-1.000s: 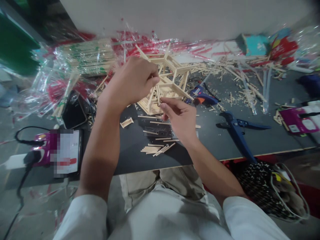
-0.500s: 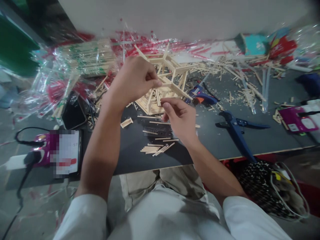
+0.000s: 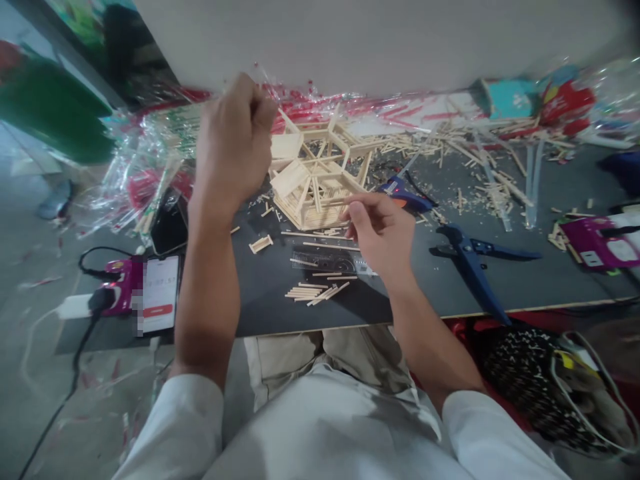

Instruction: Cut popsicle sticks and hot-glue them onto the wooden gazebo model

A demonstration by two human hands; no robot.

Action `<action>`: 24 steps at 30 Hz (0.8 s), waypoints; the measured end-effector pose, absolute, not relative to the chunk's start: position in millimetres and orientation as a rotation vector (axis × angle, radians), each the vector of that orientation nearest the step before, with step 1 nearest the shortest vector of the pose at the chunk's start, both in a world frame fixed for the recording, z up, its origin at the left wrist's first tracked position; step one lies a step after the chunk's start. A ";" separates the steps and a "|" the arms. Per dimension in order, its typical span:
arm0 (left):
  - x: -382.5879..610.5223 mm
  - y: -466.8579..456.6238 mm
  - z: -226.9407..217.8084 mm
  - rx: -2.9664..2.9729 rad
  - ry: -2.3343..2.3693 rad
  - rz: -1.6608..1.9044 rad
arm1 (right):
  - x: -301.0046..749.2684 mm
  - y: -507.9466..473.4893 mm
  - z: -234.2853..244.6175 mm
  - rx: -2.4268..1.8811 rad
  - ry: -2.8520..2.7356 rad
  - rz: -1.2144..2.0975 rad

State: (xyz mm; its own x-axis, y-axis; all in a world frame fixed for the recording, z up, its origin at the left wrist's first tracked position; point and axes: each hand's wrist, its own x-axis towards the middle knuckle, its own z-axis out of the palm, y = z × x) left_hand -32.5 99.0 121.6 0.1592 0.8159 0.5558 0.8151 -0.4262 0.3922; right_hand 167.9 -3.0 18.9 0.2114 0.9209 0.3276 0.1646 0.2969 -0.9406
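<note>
A small house-like model of thin wooden sticks (image 3: 345, 179) stands near the middle of the dark table. My right hand (image 3: 383, 230) is at its front right, thumb and fingers pinched on a thin wooden stick (image 3: 333, 202) that points left across the model's front. Raised at the model's left, my left hand (image 3: 233, 143) has its fingers curled closed; anything in them is hidden. Short cut sticks (image 3: 307, 292) lie in front of the model, by a clear ruler (image 3: 327, 262) and a small stick frame (image 3: 261, 245).
A blue glue gun (image 3: 407, 195) and a blue cutter (image 3: 470, 267) lie at the right. Stick scraps and clear glue sticks (image 3: 533, 180) are scattered behind them. A lit phone (image 3: 161, 293), a purple power strip (image 3: 123, 287) and plastic-wrapped sticks (image 3: 170, 137) are at the left.
My left hand has drawn away from the model, up and to the left, uncovering its left side. My right hand has shifted slightly right with the stick. The view has moved a little.
</note>
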 end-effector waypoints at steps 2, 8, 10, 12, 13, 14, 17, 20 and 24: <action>-39.7 79.1 133.7 2.425 1.723 1.124 | 180.6 -12.4 19.9 -1.181 -1.483 0.746; -54.1 14.6 127.1 2.444 1.857 0.735 | 222.4 -35.5 -2.7 -1.292 -2.165 0.578; -56.3 -2.4 103.9 2.328 1.775 0.679 | 232.7 -38.0 -12.7 -1.334 -2.262 0.573; -58.3 -15.5 73.7 2.140 1.705 0.742 | 240.0 -39.5 -20.0 -1.366 -2.284 0.548; -59.2 -20.5 57.7 2.034 1.712 0.808 | 242.5 -40.3 -22.6 -1.376 -2.280 0.519; -60.0 -24.6 42.4 1.963 1.721 0.832 | 244.4 -41.3 -24.8 -1.384 -2.272 0.485; -60.4 -32.2 7.3 1.972 1.672 0.783 | 247.0 -45.2 -29.8 -1.401 -2.240 0.392; -57.5 -34.6 -5.2 2.150 1.633 0.667 | 246.4 -50.6 -33.8 -1.454 -2.165 0.322; -52.8 -33.3 -3.5 2.196 1.646 0.588 | 235.8 -61.1 -35.4 -1.515 -2.006 0.191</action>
State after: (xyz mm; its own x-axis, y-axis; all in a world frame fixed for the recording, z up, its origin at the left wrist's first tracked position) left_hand -52.8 -33.3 -3.5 0.2460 0.9611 0.1255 0.8232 -0.2756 0.4965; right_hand 235.8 -61.1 -35.4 -0.1585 0.9114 0.3797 0.8232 0.3343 -0.4588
